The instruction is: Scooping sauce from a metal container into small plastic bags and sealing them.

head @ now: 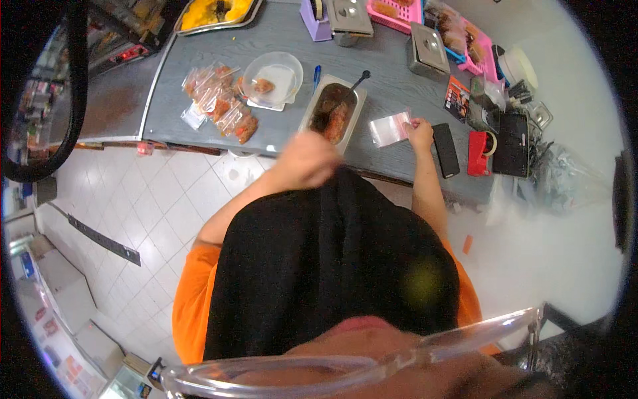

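Observation:
My left hand (310, 158) is blurred, its fingers curled, in front of my chest by the near end of a steel food pan (305, 110). Whether it holds anything cannot be made out. In that pan lie a dark sauce and a reddish chunky filling (337, 123), with a black-handled utensil (360, 80) leaning out over the far rim. To the right, the fingers of my right hand (421, 133) pinch the edge of clear plastic bags (390, 130) lying flat on the grey table (279, 127). A black phone-like slab (446, 150) rests beside my right wrist.
Filled clear packets (219, 99) are heaped left of a round plastic tub (274, 77) on a scale. A blue pen (317, 77) lies near the pan. Rightward stand a red tape dispenser (478, 153), a lidded steel pan (428, 52) and a pink basket (481, 50). A yellow-filled tray (219, 15) sits far left.

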Demonstrator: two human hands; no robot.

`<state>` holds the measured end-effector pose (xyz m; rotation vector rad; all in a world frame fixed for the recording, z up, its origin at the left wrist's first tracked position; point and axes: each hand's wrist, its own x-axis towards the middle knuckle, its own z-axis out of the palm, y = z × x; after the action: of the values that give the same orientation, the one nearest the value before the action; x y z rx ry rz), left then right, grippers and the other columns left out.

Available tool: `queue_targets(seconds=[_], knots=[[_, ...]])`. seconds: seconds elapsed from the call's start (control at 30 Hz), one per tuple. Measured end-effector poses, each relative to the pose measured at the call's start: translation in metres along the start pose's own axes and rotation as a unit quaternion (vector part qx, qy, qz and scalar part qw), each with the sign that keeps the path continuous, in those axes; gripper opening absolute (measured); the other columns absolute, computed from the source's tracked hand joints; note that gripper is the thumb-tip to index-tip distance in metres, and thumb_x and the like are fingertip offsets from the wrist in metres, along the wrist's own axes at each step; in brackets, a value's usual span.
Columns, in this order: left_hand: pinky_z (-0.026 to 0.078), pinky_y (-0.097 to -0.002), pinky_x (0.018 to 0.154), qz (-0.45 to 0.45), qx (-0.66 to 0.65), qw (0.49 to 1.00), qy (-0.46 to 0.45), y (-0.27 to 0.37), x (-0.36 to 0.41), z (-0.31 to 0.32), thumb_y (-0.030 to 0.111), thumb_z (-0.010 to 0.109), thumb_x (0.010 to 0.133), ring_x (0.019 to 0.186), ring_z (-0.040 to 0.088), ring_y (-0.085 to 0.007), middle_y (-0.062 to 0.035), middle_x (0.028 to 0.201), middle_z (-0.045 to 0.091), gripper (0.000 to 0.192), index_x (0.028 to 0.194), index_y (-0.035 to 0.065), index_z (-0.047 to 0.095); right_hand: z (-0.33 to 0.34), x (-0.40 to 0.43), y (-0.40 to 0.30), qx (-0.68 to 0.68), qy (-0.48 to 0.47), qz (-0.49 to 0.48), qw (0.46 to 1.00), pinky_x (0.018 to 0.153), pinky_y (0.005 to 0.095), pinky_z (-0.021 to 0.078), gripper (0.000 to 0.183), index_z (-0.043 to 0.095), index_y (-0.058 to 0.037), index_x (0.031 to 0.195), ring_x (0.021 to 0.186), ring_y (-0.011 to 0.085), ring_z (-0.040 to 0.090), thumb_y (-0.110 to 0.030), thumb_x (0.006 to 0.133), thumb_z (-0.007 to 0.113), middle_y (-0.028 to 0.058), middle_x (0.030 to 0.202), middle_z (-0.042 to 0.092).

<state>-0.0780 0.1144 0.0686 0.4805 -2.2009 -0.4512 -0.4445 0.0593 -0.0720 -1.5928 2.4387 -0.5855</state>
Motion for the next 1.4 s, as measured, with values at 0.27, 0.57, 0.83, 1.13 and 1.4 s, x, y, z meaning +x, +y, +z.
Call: queue_targets(seconds=[0.27,0.57,0.83,1.13,1.4], knots=[[0.033,-0.0458,0.101,-0.187,-0.097,0.883,-0.42,-0.008,0.026,0.112,0.048,0.044,0.089,0.125,0.036,-0.0379,-0.0196,0.138,0.035,0.059,0.13,0.0055,0.041,0.018,0.023,0.046,0.249,-0.114,0.067,0.959,0.059,0.0269,0.0474,0.018,0.066,0.0013,0.091,0.065,0.0138,0.061,-0.007,0.076,0.063,0.0069,0.077,0.066],[0.023,-0.0517,0.106,-0.26,0.01,0.86,-0.44,-0.026,0.013,0.179,0.056,0.047,0.084,0.134,0.014,-0.0429,-0.0234,0.147,0.01,0.08,0.14,0.0044,0.024,-0.001,0.02,0.022,0.174,-0.212,0.012,0.962,0.052,0.0258,0.0443,0.025,0.068,0.0022,0.083,0.055,0.0104,0.057,-0.018,0.07,0.076,0.0048,0.063,0.063],[0.029,-0.0538,0.103,-0.278,-0.024,0.888,-0.367,-0.026,0.0,0.203,0.05,0.057,0.079,0.132,0.018,-0.0455,-0.0259,0.145,0.013,0.076,0.133,0.0015,0.035,-0.004,0.007,0.02,0.037,-0.096,-0.126,0.987,0.057,0.0339,0.0465,0.016,0.065,-0.004,0.073,0.059,0.0252,0.062,-0.019,0.073,0.068,0.0124,0.063,0.062],[0.03,-0.049,0.103,-0.259,-0.044,0.9,-0.347,-0.03,-0.005,0.205,0.046,0.059,0.08,0.13,0.022,-0.047,-0.0266,0.146,0.01,0.07,0.129,0.0006,0.04,-0.011,0.002,0.035,0.159,-0.006,-0.072,0.985,0.065,0.0392,0.0484,0.014,0.062,-0.003,0.079,0.072,0.0332,0.063,-0.016,0.074,0.066,0.0169,0.075,0.064],[0.033,-0.037,0.101,-0.234,-0.154,0.953,-0.12,0.009,0.045,0.139,0.017,0.066,0.081,0.12,0.043,-0.0274,-0.0177,0.13,0.041,0.057,0.128,0.0008,0.039,-0.098,-0.023,-0.024,0.26,0.024,-0.103,0.96,0.065,0.0344,0.0491,0.015,0.061,-0.0011,0.09,0.072,0.0261,0.064,-0.012,0.08,0.062,0.0145,0.079,0.065]])
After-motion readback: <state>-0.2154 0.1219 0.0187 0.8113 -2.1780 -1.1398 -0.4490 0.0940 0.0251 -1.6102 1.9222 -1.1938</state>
